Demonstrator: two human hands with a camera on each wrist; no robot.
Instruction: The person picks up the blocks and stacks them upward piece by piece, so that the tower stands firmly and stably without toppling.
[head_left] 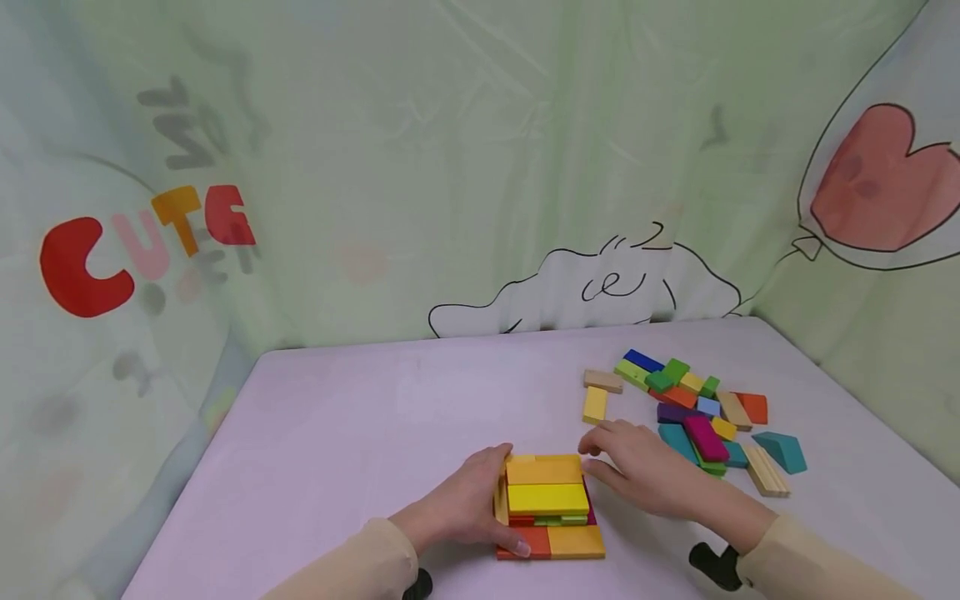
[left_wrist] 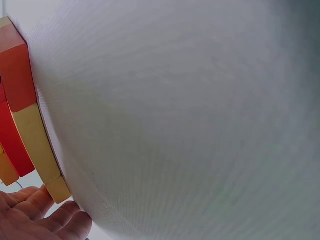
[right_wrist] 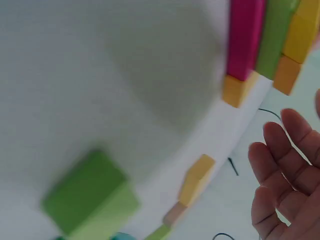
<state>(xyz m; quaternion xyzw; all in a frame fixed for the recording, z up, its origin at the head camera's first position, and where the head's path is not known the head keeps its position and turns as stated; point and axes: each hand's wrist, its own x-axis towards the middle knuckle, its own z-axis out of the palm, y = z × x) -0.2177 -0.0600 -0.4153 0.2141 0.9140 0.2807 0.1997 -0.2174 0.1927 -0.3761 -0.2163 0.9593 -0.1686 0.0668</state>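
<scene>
Lilac cloth covers your counter [head_left: 360, 417], pulled flat, corners rounded. Pale green plastic sheeting [head_left: 450, 150] walls it on three sides: red-orange "CUTE" lettering [head_left: 142, 250] at left, a white line-drawn cartoon figure [head_left: 592, 287] at the back, a red heart balloon [head_left: 877, 183] at right.

Block stack [head_left: 547, 504] sits at the near centre of the counter, between your hands. Flat wooden pieces in layers: yellow slab on top with an orange-yellow one just behind it, green and red edges showing under them, an orange-red and an ochre piece along the near base. The right wrist view shows a magenta piece on the stack's side.

Your left hand [head_left: 468, 504] is pressed flat against the stack's left side, fingers straight, thumb touching the orange-red base piece. Nothing gripped. Your right hand [head_left: 645, 475] rests on the counter just right of the stack, fingers relaxed and slightly spread, fingertips near the stack's far right corner; I can't tell if they touch.

Loose pile of coloured blocks [head_left: 690, 408] lies further right, beyond your right hand; a single yellow block [head_left: 595, 404] and a tan one [head_left: 603, 381] sit at its left edge.
</scene>
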